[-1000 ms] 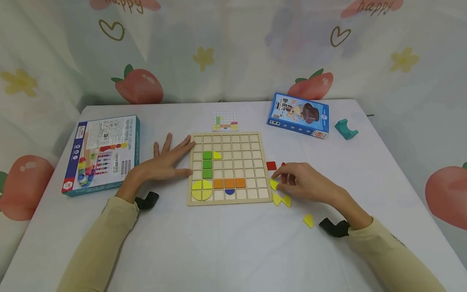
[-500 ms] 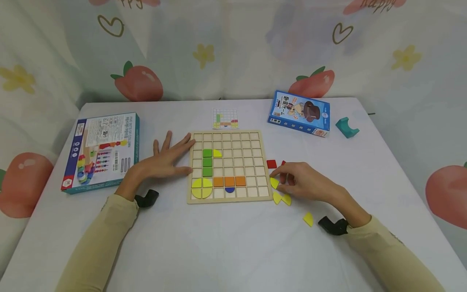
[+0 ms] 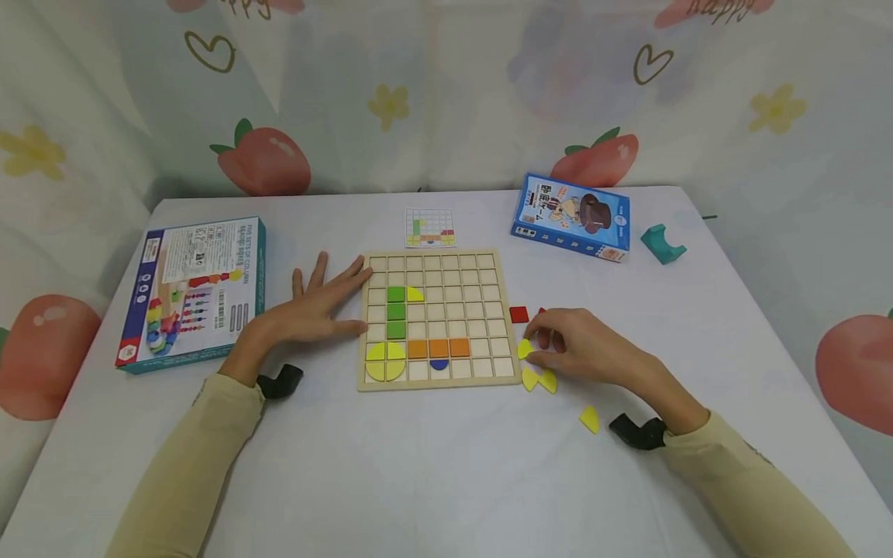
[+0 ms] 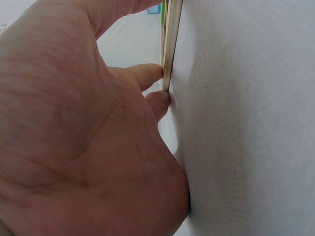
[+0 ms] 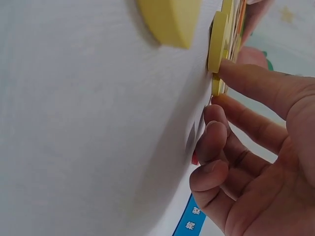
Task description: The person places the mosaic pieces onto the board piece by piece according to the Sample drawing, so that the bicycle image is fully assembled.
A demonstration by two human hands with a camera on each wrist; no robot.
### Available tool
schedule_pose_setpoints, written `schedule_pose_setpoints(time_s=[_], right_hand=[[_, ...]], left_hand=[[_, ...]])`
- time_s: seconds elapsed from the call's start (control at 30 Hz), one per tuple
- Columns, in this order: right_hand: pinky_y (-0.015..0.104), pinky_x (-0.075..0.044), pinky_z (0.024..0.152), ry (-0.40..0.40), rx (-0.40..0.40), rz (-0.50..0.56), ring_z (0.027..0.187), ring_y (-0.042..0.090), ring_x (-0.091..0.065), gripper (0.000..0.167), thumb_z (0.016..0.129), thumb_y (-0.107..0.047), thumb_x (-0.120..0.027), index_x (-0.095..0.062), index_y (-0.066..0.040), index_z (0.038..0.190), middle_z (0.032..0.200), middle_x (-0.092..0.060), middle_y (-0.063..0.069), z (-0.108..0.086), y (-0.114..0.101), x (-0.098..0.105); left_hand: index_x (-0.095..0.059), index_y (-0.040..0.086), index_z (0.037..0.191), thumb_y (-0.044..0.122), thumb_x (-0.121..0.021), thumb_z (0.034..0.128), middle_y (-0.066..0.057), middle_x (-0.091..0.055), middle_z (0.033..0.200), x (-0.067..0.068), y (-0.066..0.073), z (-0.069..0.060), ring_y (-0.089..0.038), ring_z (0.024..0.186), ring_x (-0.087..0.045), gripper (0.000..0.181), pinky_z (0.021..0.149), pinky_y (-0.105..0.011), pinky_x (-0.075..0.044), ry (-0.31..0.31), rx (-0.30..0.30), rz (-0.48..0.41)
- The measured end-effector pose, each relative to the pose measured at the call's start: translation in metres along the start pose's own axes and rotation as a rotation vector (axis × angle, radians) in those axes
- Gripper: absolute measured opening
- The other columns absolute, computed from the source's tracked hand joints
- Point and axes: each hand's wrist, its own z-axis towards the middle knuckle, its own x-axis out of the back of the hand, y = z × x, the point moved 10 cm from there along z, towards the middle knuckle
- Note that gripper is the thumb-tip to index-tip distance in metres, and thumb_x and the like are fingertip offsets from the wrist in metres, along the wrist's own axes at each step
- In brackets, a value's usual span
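A square wooden grid board [image 3: 446, 279] lies mid-table. It carries green squares [image 3: 396, 311], orange squares [image 3: 438, 348], a blue half-circle [image 3: 439, 364], a yellow circle of quarter tiles [image 3: 386, 362] and one more yellow quarter [image 3: 415, 294]. My left hand [image 3: 307, 310] has its fingers spread, with thumb and fingertips touching the board's left edge. Just off the right edge, my right hand [image 3: 586, 345] pinches a yellow quarter-circle tile [image 3: 525, 349] between thumb and index finger. The other fingers curl loosely in the right wrist view. That tile still looks down at table level.
More yellow quarters [image 3: 589, 419] and red squares [image 3: 518, 315] lie right of the board; one red piece is partly hidden by my hand. A small pattern card [image 3: 429, 228] sits behind. Around stand a toy box [image 3: 195, 291], a blue box [image 3: 574, 217] and a teal block [image 3: 663, 245].
My right index fingertip has drawn slightly to the right, closer to the thumb at the yellow quarter-circle tile. The left hand and the pieces on the board have stayed put.
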Motion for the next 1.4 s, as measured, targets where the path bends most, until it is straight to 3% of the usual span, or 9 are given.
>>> schedule_pose_setpoints(time_s=[0.97, 1.4], right_hand=[[0.02, -0.047, 0.065, 0.047, -0.031, -0.038, 0.083, 0.013, -0.055, 0.029, 0.09, -0.02, -0.085, -0.076, -0.011, 0.116, 0.092, -0.066, -0.002, -0.006, 0.005, 0.006], [0.021, -0.047, 0.065, 0.089, -0.036, -0.05, 0.081, 0.014, -0.054, 0.029, 0.09, -0.019, -0.084, -0.076, -0.012, 0.116, 0.091, -0.065, -0.002, -0.004, -0.002, 0.013]], left_hand=[[-0.015, 0.027, 0.172, 0.046, -0.068, 0.0962, 0.0, 0.002, 0.182, 0.001, 0.002, 0.001, -0.045, 0.16, 0.033, 0.095, 0.119, -0.076, 0.028, 0.014, -0.002, 0.004], [-0.014, 0.028, 0.172, 0.047, -0.069, 0.0962, 0.001, 0.002, 0.182, 0.0, 0.0, 0.001, -0.044, 0.161, 0.032, 0.095, 0.119, -0.076, 0.027, 0.018, 0.004, 0.009]])
